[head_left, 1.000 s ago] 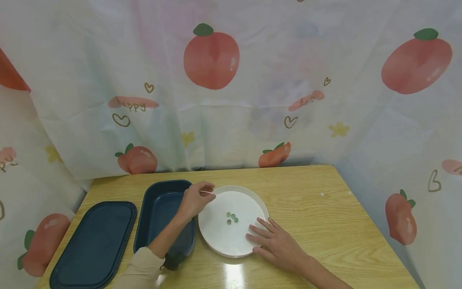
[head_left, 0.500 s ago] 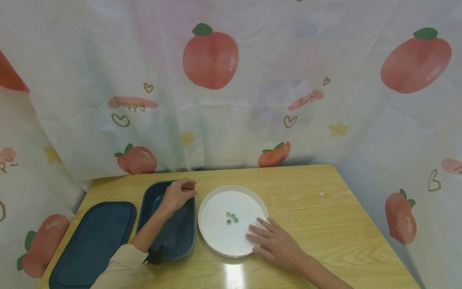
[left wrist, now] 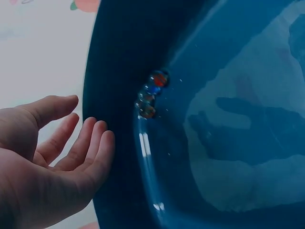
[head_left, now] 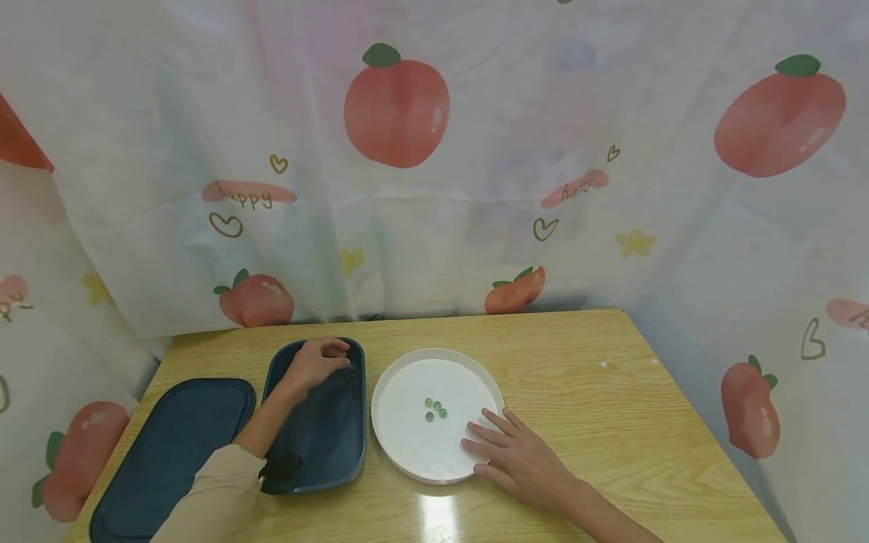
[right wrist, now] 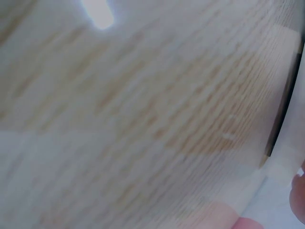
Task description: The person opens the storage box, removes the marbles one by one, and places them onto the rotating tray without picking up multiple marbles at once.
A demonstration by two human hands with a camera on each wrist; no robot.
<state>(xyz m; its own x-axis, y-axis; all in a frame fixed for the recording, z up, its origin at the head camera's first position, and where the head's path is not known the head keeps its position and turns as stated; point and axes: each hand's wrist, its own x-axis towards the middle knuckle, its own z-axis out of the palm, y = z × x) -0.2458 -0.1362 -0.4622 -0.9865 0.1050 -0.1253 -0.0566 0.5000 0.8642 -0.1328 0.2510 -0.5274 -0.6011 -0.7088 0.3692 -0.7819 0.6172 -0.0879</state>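
My left hand [head_left: 314, 364] hovers over the far end of a deep blue container [head_left: 326, 441]. In the left wrist view, its loosely bent fingers [left wrist: 90, 143] hold nothing and overlap the container's wall. Several glass marbles [left wrist: 147, 102], one red and one blue among them, lie in a row along the inner edge of the container's floor. My right hand [head_left: 519, 460] rests with spread, fairly straight fingers on the near right rim of a round white tray [head_left: 434, 456]. Near the middle of that tray sit several greenish marbles [head_left: 437, 408].
A flat dark blue lid [head_left: 173, 452] lies on the wooden table [head_left: 584, 377] left of the container. The printed curtain [head_left: 434, 249] hangs behind the table's far edge. Small white specks [head_left: 603, 364] mark the tabletop at the right.
My left hand has moved left from the white tray's rim to over the blue container. Marbles now show along the container's inner right side. The right hand has stayed put.
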